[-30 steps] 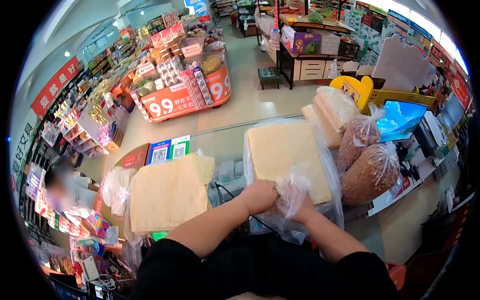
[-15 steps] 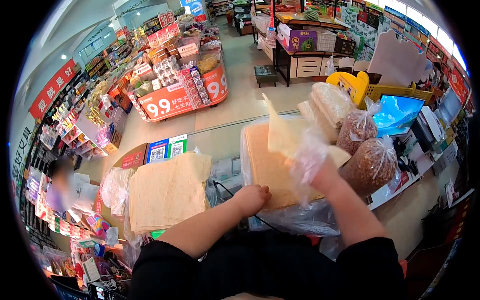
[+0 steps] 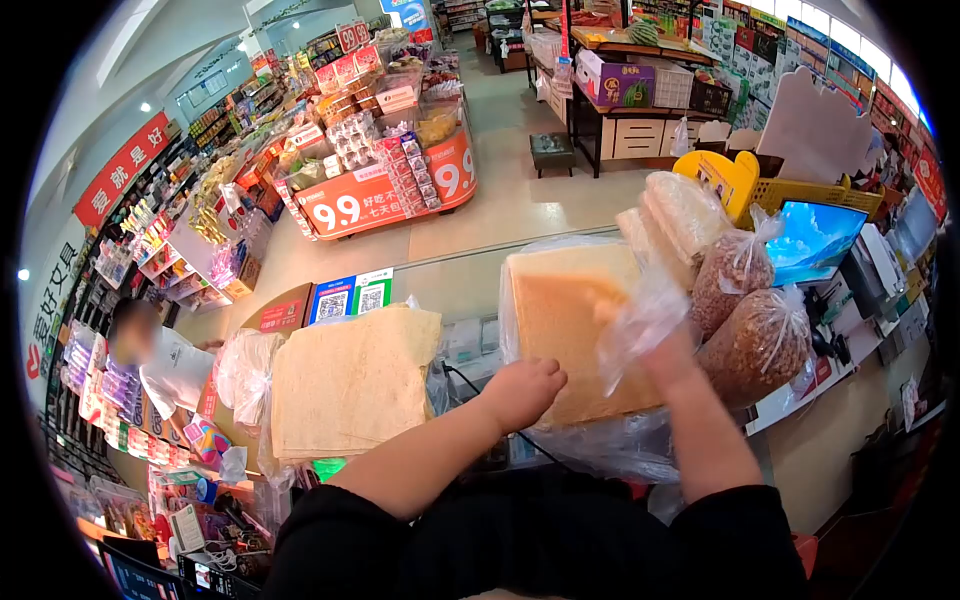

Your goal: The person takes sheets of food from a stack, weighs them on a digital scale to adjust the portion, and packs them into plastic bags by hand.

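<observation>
Left fingers (image 3: 550, 376) curled shut beside sheet stack (image 3: 583, 375); right fingers (image 3: 612, 308) blurred, grip unclear; sign (image 3: 378, 203): "9.9".

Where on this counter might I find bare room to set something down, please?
The glass between the QR-code signs and the right-hand sheet stack looks bare. Right of that stack, filled plastic bags and the monitor crowd together.

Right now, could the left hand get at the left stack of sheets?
Probably yes: the left hand is close, at the corner of the right stack, and the left stack looks uncovered on top; only a thin cable and plastic lie between.
</observation>
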